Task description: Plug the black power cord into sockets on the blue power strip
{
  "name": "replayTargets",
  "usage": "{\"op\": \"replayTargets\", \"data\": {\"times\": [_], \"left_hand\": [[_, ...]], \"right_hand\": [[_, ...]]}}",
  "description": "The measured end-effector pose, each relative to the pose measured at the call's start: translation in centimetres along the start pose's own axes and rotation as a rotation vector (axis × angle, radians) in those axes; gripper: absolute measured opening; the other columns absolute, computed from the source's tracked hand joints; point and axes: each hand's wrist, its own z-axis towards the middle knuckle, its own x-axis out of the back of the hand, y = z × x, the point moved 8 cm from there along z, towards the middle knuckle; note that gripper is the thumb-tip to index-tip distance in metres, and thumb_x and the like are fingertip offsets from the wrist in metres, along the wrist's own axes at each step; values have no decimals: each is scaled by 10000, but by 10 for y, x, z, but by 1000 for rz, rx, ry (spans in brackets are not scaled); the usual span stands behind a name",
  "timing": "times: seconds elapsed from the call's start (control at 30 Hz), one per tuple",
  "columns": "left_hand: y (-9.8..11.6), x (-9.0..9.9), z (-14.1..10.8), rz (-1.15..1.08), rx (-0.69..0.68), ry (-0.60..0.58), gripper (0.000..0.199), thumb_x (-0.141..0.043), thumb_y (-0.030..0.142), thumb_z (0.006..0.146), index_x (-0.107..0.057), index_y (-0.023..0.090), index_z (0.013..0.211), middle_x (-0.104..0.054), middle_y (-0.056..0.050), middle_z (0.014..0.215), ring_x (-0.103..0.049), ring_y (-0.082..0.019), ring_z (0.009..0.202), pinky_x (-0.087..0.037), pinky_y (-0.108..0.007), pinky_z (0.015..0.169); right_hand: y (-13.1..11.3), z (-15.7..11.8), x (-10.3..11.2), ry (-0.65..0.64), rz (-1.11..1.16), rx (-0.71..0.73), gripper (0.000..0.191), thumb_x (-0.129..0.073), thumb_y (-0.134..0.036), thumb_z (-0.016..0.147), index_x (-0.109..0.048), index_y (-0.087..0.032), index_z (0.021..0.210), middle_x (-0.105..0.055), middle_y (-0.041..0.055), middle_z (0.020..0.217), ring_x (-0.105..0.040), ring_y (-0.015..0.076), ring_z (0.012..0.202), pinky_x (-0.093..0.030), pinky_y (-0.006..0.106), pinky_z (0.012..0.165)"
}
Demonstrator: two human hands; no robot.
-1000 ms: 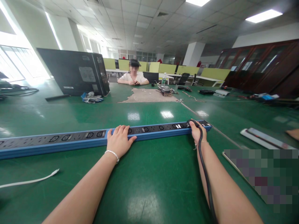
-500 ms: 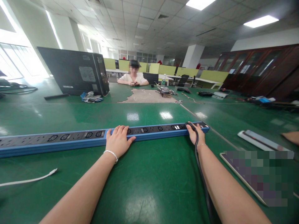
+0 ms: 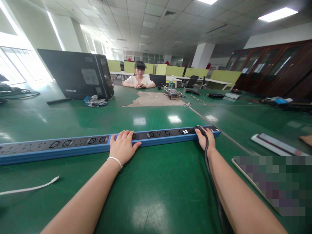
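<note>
A long blue power strip (image 3: 161,140) with black sockets along its top lies across the green table. My left hand (image 3: 123,146) is laid over the strip's middle, fingers curled across the top and thumb along the near side, holding it. Close to the strip's right end, my right hand (image 3: 205,139) grips a black plug (image 3: 198,128) at the sockets. How deep the plug sits is hidden by the fingers. From it a black power cord (image 3: 211,175) runs down along my right forearm.
A white cable (image 3: 36,188) lies at the left. Behind the strip stand a black computer case (image 3: 73,74) and gloves (image 3: 95,101). A person (image 3: 139,79) sits across the table (image 3: 156,182). To the right are a pale flat bar (image 3: 275,144) and a blurred-out flat device (image 3: 270,188).
The view has shifted slightly. Both hands keep their places on the strip and the plug, with the right hand showing barely any movement.
</note>
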Motion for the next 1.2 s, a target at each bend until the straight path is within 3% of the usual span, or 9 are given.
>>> {"op": "replayTargets", "data": {"times": [0.23, 0.33, 0.47, 0.6, 0.77, 1.0, 1.2], "left_hand": [[1, 1, 0, 1, 2, -2, 538, -371, 541, 847, -475, 209, 1258, -535, -103, 1303, -420, -267, 1239, -246, -506, 1027], [1, 1, 0, 4, 9, -8, 539, -372, 544, 844, -476, 214, 1257, -533, -102, 1303, -419, -266, 1239, -242, -500, 1031], [1, 0, 0, 8, 14, -23, 548, -372, 545, 841, -470, 217, 1269, -527, -103, 1309, -413, -267, 1246, -236, -494, 1036], [0, 0, 0, 9, 18, -17, 545, -371, 544, 843, -468, 221, 1270, -525, -104, 1313, -413, -266, 1246, -229, -495, 1041], [0, -1, 1, 12, 3, -10, 554, -359, 551, 846, -468, 209, 1268, -527, -104, 1310, -422, -266, 1237, -241, -502, 1034], [0, -2, 1, 23, 10, -12, 558, -363, 549, 841, -468, 215, 1275, -526, -108, 1310, -416, -276, 1242, -248, -496, 1029], [0, -2, 1, 14, 4, -3, 551, -367, 548, 842, -473, 214, 1267, -530, -97, 1307, -422, -270, 1237, -244, -499, 1033]], "right_hand": [[-11, -1, 4, 63, 8, 80, 407, -484, -484, 795, -682, -233, 1046, -644, 91, 1118, -501, 270, 1155, -277, 500, 1038], [-12, 2, 11, 129, 140, 99, 422, -484, -513, 796, -691, -198, 984, -684, 88, 1011, -577, 258, 1043, -305, 487, 1026], [12, 8, 31, 362, 435, -2, 511, -484, -559, 793, -661, -146, 1036, -680, 90, 1018, -616, 239, 973, -440, 411, 920], [36, 14, 35, 428, 494, -103, 558, -452, -595, 794, -664, -128, 1015, -685, 89, 989, -620, 242, 963, -469, 386, 884], [42, 17, 31, 389, 432, -119, 572, -475, -614, 769, -679, -117, 968, -690, 107, 962, -623, 256, 951, -469, 390, 872], [25, 18, 21, 214, 277, -5, 505, -475, -579, 786, -678, -172, 1007, -677, 92, 1032, -595, 245, 1009, -422, 403, 934], [22, 21, 14, 96, 94, 37, 467, -454, -519, 803, -679, -179, 1030, -646, 111, 1095, -520, 298, 1111, -360, 470, 980]]}}
